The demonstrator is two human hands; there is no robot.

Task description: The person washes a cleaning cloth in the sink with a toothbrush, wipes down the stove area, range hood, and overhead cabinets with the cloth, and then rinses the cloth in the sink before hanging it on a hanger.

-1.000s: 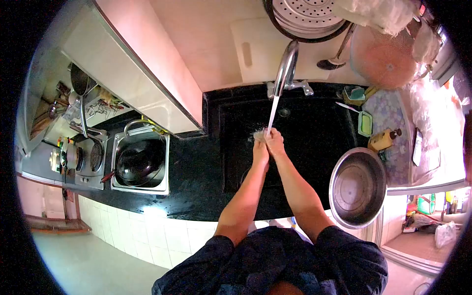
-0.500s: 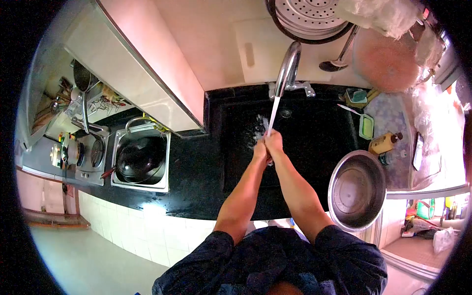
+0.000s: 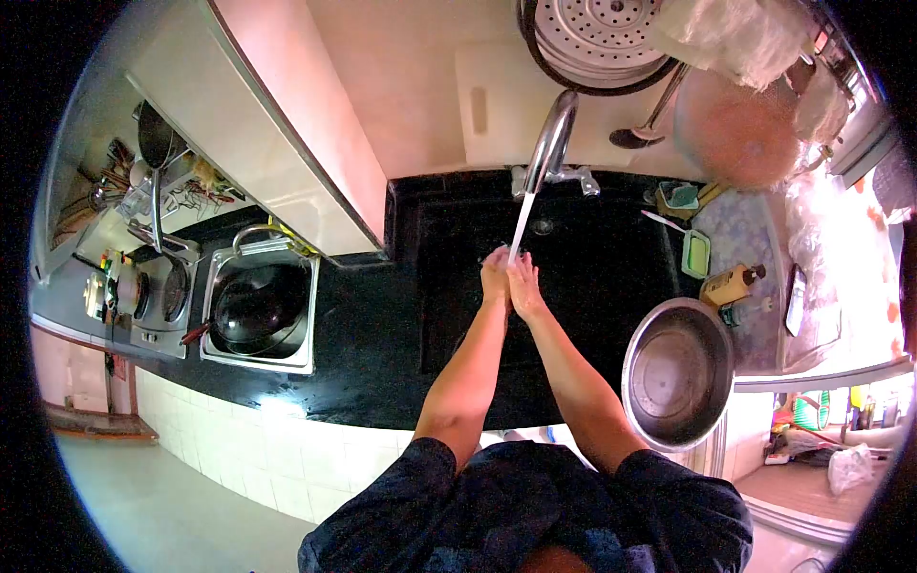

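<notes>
The left hand (image 3: 495,277) and the right hand (image 3: 523,286) are pressed palm to palm over the black sink (image 3: 611,258), fingers stretched out flat and holding nothing that can be made out. A thin stream of water (image 3: 519,225) falls from the curved chrome tap (image 3: 550,143) and lands right where the fingertips meet. Both forearms reach in from the near edge of the black worktop (image 3: 363,334). To the right of the sink a large steel bowl (image 3: 676,374) sits on the worktop rim, empty side up. Beyond it, near the back right corner, stand a brown pump bottle (image 3: 728,284) and a small green soap dish (image 3: 694,253). On the wall behind the tap hang a perforated steel steamer tray (image 3: 597,33) and a ladle (image 3: 648,122). To the left, well apart from the sink, a dark wok (image 3: 258,307) rests in a square steel stove recess, with a second burner (image 3: 158,296) further left.
</notes>
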